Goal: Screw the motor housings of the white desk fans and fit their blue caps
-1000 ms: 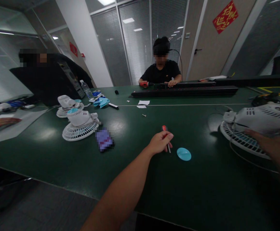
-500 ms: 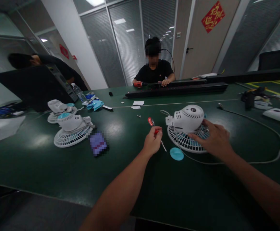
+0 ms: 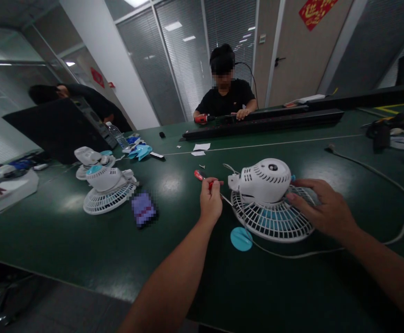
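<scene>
A white fan (image 3: 266,180) lies face down on the green table, its motor housing on top and blue blades showing through the guard. My right hand (image 3: 327,208) is at the fan's right side, thumb and fingers curled against the guard near a small blue knob. In my left hand (image 3: 211,201) is a screwdriver (image 3: 199,175) with a red handle, its shaft pointing toward the guard's left edge; I cannot tell if it touches. A round blue cap (image 3: 241,239) rests just in front of the fan, beside the grey power cord (image 3: 297,255).
Two more white fans (image 3: 110,196) lie to the left, near a blurred purple item (image 3: 143,209). Behind them are blue wrappers (image 3: 140,151) and a bottle (image 3: 117,134). Across the table a person holds a red power tool (image 3: 201,119) by a long black bar (image 3: 264,125).
The fan has come closer and turned a little, with my right hand still at it. My left hand and the screwdriver have shifted left. The blue cap now sits nearer to me.
</scene>
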A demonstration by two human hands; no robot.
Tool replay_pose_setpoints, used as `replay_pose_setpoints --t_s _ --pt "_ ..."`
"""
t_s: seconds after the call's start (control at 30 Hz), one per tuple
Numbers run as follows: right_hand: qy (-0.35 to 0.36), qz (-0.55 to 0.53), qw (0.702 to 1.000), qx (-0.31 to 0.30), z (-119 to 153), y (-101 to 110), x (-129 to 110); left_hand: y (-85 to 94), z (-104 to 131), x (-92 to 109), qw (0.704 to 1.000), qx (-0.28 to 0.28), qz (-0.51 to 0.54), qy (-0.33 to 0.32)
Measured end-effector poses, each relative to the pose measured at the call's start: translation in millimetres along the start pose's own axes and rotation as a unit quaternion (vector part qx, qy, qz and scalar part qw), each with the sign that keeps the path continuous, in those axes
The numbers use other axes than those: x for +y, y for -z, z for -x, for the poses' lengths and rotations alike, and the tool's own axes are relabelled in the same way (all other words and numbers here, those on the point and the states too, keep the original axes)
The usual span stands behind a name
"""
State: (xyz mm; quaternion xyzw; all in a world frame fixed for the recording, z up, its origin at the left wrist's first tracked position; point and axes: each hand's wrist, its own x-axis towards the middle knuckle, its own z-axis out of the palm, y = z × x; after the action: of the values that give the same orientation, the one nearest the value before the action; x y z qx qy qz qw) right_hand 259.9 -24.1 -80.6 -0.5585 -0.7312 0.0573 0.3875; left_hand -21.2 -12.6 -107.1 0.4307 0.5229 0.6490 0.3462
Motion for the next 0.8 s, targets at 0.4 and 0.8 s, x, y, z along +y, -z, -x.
replay_pose_setpoints --t_s 0.4,0.8 --pt "-0.060 -0.123 0.975 0.177 0 25 -23 -12.4 35 77 0.967 -0.169 0.051 -0.185" --pt "-0.150 -0.321 0.927 0.127 -51 61 -97 -43.2 34 101 0.908 -0.243 -0.097 -0.328"
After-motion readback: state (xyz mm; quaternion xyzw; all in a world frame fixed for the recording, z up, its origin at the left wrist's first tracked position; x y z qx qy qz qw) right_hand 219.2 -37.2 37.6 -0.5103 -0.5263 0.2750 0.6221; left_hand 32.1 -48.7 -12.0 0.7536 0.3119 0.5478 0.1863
